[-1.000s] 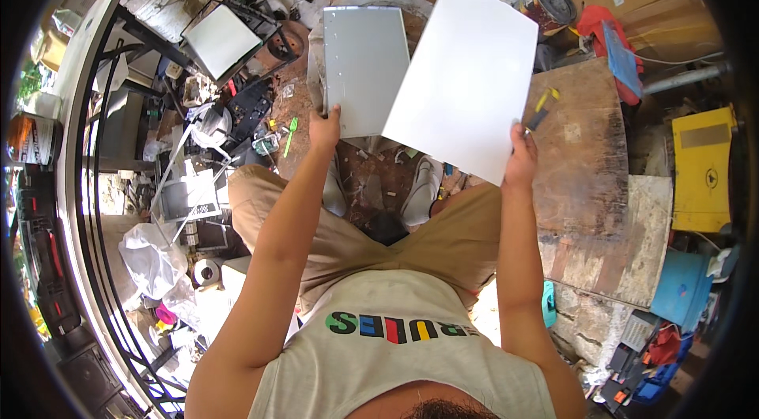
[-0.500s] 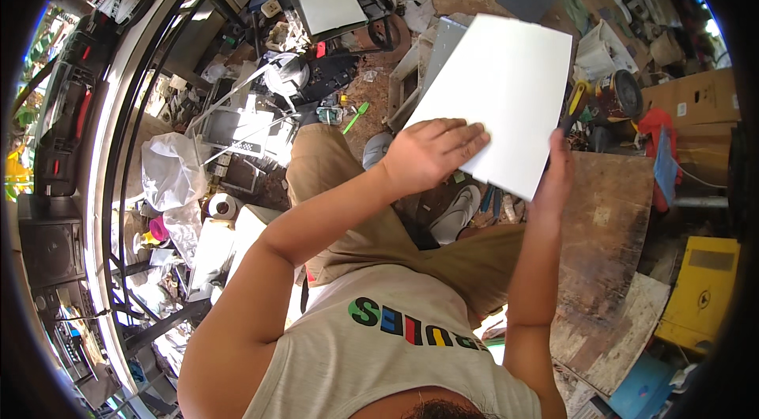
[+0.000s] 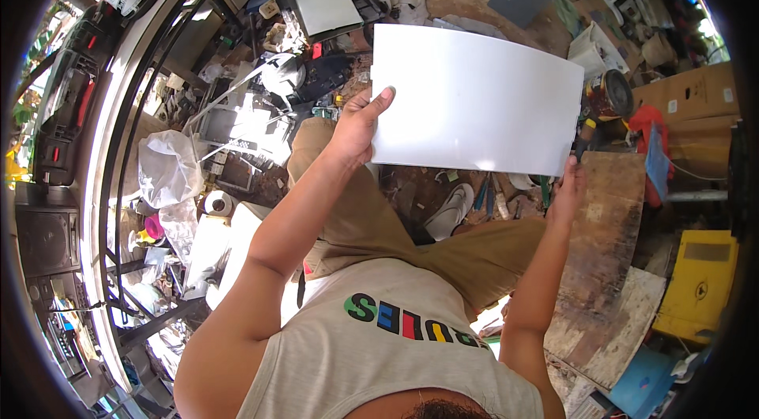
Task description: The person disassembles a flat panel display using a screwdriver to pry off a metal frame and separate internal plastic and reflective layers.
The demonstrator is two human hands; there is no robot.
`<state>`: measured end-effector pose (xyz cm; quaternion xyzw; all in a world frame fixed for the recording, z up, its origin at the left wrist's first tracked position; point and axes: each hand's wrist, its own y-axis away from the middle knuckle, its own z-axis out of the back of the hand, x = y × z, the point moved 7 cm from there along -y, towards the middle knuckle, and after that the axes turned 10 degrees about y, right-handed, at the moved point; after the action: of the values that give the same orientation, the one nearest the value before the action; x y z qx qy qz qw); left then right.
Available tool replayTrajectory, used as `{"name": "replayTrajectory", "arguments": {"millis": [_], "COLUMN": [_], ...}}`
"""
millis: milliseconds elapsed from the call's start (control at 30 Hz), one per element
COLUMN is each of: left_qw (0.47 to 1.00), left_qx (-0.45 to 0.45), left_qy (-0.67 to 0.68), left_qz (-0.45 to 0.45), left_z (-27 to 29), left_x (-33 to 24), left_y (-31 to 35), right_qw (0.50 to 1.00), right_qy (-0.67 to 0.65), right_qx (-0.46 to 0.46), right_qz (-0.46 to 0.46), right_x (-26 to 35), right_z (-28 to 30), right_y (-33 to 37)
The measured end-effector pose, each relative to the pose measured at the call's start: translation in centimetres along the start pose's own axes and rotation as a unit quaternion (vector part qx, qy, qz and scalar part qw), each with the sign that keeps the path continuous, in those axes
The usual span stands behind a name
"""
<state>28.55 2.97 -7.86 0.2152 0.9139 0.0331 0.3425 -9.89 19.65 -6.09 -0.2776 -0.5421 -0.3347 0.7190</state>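
A white, slightly curved rectangular panel (image 3: 474, 103) is held out in front of me, above my lap. My left hand (image 3: 360, 125) clasps its left edge, thumb lying on the white face and fingers hidden behind. By the panel's lower right corner, my right hand (image 3: 566, 191) is closed around a screwdriver-like tool with a yellow and black handle (image 3: 586, 134). That handle points away from me, past the panel's right edge. Whether the right fingers also press the panel's corner is hard to see.
Several hand tools (image 3: 492, 196) lie on the ground by my sandalled foot (image 3: 452, 213). A wooden board (image 3: 601, 237) is at my right, near a yellow case (image 3: 699, 284) and cardboard boxes (image 3: 688, 95). A black metal frame (image 3: 142, 134) and plastic bag (image 3: 168, 166) stand left.
The panel has turned from a tilted upright position to lying wide across. My left hand has moved from its face to its left edge, and my right hand has shifted slightly toward me.
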Motion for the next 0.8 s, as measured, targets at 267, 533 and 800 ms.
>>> {"name": "replayTrajectory", "arguments": {"millis": [267, 533, 800], "left_qw": [0.998, 0.989, 0.994], "left_qx": [0.032, 0.068, 0.036], "left_qy": [0.038, 0.099, 0.087], "left_qz": [0.036, 0.082, 0.064], "left_z": [0.8, -0.2, -0.9], "left_x": [0.0, -0.5, -1.1], "left_y": [1.0, 2.2, 2.7], "right_qw": [0.994, 0.983, 0.980], "right_qy": [-0.066, -0.129, -0.154], "right_qx": [0.090, 0.116, 0.070], "right_qz": [0.001, -0.067, -0.102], "right_x": [0.0, -4.4, -4.4], "right_z": [0.7, 0.8, 0.1], "right_y": [-0.1, 0.7, 2.0]}}
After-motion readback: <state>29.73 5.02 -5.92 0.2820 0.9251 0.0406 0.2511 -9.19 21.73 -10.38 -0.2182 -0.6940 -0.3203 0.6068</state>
